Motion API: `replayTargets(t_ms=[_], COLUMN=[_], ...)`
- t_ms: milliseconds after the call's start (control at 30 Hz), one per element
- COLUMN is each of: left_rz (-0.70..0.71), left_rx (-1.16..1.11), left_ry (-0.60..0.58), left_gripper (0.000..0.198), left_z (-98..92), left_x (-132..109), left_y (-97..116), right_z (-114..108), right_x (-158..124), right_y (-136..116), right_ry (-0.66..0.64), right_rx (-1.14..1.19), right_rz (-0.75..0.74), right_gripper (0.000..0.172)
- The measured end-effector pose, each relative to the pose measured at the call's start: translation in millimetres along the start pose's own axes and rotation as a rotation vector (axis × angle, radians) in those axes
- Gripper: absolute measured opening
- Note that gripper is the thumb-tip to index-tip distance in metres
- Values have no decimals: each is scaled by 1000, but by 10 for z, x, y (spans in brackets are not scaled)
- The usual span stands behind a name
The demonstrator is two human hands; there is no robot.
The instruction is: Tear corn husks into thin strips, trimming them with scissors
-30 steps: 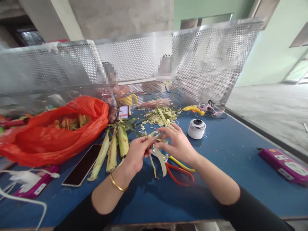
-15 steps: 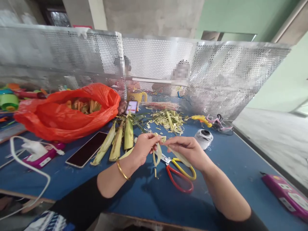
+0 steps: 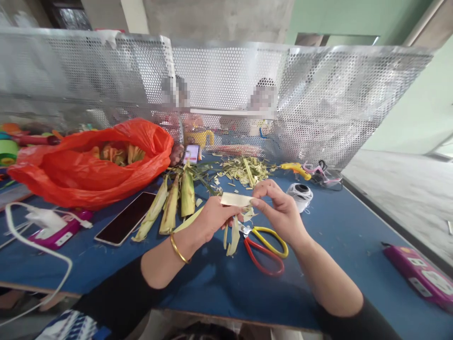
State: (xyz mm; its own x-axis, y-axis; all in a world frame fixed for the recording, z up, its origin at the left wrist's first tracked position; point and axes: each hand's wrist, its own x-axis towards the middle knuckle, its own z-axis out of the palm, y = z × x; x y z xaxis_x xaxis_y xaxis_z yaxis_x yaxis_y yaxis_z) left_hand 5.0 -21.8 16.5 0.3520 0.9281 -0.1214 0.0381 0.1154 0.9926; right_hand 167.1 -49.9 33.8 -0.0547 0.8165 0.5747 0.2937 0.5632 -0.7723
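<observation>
A pale, flat strip of husk [image 3: 235, 199] is stretched between my two hands at the middle of the head view. My left hand [image 3: 215, 217] is closed on its left end and on narrower husk pieces [image 3: 233, 236] that hang below the fingers. Thumb and fingertips of my right hand [image 3: 278, 208] pinch the strip's right end. Scissors [image 3: 264, 250] with one red and one yellow handle lie on the table just under my hands, their blades partly hidden. Left of my hands lie several husk-covered stalks [image 3: 173, 203].
A red plastic bag [image 3: 88, 189] with dried husks stands at left, near a dark phone [image 3: 125, 219] and a purple power strip [image 3: 58, 231]. Husk scraps [image 3: 244, 172], white thread [image 3: 300, 197] and a yellow tool [image 3: 296, 170] lie behind. Perforated metal panels [image 3: 226, 71] separate two people opposite.
The pale strip now lies flat and taut between my hands. My right hand has turned and raised its fingers to hold its end. The view has shifted slightly.
</observation>
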Motion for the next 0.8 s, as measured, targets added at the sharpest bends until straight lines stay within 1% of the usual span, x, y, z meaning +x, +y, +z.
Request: replayTargets(t_ms=[33, 133, 200, 267, 367, 433, 500, 567, 667, 800], left_rz=[-10, -29, -39, -56, -79, -81, -70, -58, -48, -19], left_rx=[6, 17, 18, 23, 40, 37, -4, -71, -147, -70], left_ry=[-8, -46, -70, -90, -112, -127, -155, -186, -226, -240], left_gripper=[23, 31, 35, 36, 32, 30, 28, 25, 23, 15], left_z=[2, 8, 15, 24, 28, 13, -15, -47, -72, -53], left_x=[-1, -3, -4, -5, 1, 9, 17, 19, 6, -19], left_y=[-2, -5, -7, -12, -27, -37, -38, -25, 11, 39], right_z=[5, 38, 67, 88, 85, 67, 50, 46, 64, 105], right_x=[-1, -18, -35, -45, -36, -17, 2, 12, 6, -28], right_y=[2, 9, 10, 8, 4, 5, 9, 15, 20, 29], right_ry=[-7, -86, -105, -69, 23, 50, 46, 33, -18, -76], right_rx=[39, 211, 291, 315, 341, 361, 318, 208, 61, 13], right_rz=[20, 151, 189, 188, 186, 213, 274, 346, 406, 457], right_gripper=[19, 19, 19, 17, 13, 12, 12, 11, 17, 25])
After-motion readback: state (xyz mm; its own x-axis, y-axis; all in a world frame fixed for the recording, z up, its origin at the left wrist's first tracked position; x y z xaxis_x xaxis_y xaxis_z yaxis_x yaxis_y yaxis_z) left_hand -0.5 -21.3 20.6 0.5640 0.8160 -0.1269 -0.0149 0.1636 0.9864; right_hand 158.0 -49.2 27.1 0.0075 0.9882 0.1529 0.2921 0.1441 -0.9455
